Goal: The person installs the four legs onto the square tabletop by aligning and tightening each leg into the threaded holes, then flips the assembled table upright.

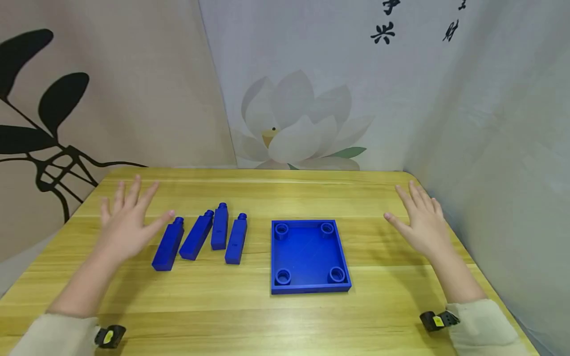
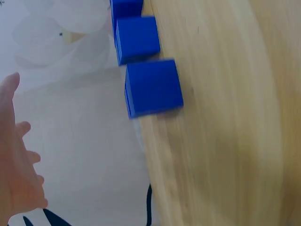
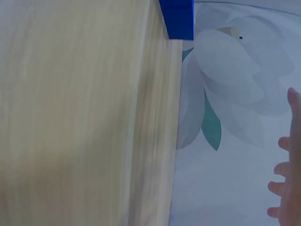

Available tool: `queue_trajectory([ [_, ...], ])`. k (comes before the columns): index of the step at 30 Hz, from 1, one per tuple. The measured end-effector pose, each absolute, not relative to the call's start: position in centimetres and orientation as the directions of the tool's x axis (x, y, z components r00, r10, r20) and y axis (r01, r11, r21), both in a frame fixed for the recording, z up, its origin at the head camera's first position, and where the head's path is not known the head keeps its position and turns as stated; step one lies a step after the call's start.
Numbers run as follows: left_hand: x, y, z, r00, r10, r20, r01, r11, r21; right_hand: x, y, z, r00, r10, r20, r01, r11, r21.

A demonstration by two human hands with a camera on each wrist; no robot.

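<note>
My left hand (image 1: 126, 222) hovers above the table with its fingers spread, nearest to the leftmost of several blue square pegs (image 1: 169, 245). Each peg lies on its side, its narrow round knob pointing to the far edge. Right of them sits a square blue tray (image 1: 305, 287) with a low rim and a round socket in every corner. Over the table's right side, my right hand (image 1: 423, 222) is held up with fingers apart, touching nothing. In the left wrist view, peg ends (image 2: 155, 87) show beside the hand. A tray corner (image 3: 181, 21) appears in the right wrist view.
The wooden table (image 1: 200, 306) has a far edge against a hanging cloth (image 1: 303, 39) printed with a lotus. Another cloth side (image 1: 503, 123) borders the table at the right.
</note>
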State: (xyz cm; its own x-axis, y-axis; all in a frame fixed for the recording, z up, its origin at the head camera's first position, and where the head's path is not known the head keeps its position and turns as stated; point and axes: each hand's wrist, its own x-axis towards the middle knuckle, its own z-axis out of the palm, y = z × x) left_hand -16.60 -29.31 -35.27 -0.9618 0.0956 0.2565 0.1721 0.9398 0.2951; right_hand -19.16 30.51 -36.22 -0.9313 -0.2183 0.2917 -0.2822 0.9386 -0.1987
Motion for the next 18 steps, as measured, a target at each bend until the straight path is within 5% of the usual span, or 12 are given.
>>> queue_trajectory([
  [9,-15.3,-26.9,-36.1,-0.924,0.074,0.376,0.229,0.893,0.387,-18.2,28.7,-37.5,-0.901,-0.231,0.367,-0.339,0.903,-0.265],
  [18,-14.2,-24.6,-37.0,-0.886,0.055,0.46,0.297,0.83,0.472,-17.7,27.4,-38.8,-0.88,-0.195,0.434,-0.402,0.793,-0.459],
])
